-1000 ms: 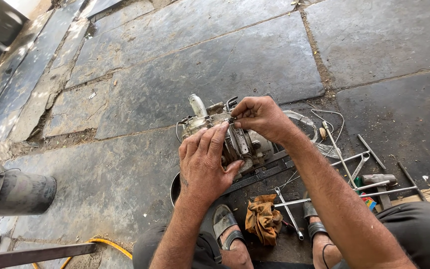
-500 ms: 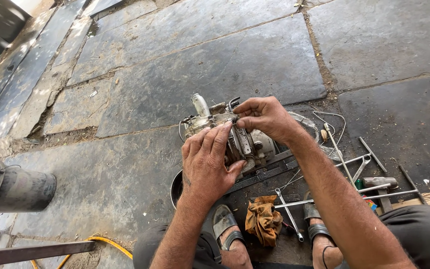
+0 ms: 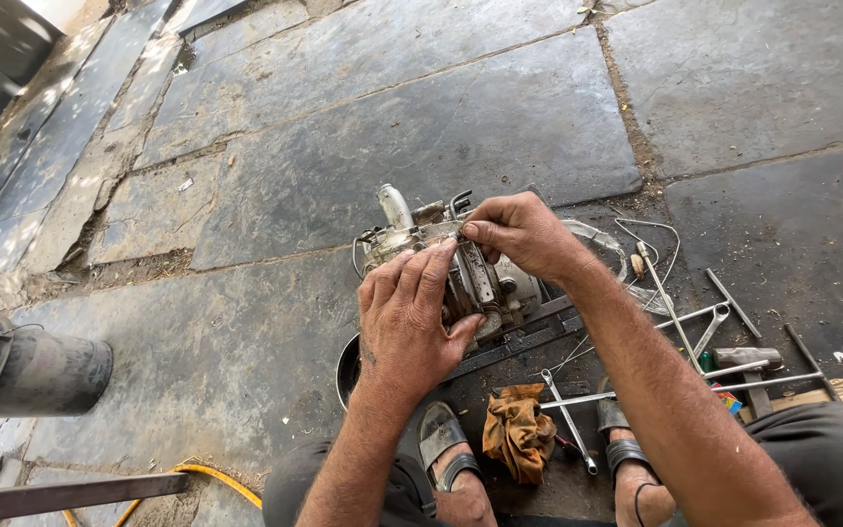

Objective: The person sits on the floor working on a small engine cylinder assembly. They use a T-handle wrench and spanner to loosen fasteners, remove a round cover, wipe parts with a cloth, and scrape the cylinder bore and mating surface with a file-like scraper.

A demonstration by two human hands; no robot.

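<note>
Engine block (image 3: 480, 278), small, grey and greasy, sits on a dark metal frame (image 3: 529, 337) on the stone slab floor (image 3: 421, 127), near the floor's lower middle, just ahead of the person's sandalled feet. A black pipe (image 3: 26, 369) lies at the floor's left edge. The left hand (image 3: 407, 322) lies spread over the engine's near side, fingers loosely curved against it. The right hand (image 3: 519, 234) pinches something small at the engine's top; what it is cannot be told. Wrenches (image 3: 675, 322) and a hammer (image 3: 748, 361) lie to the right, an orange rag (image 3: 519, 429) between the feet.
</note>
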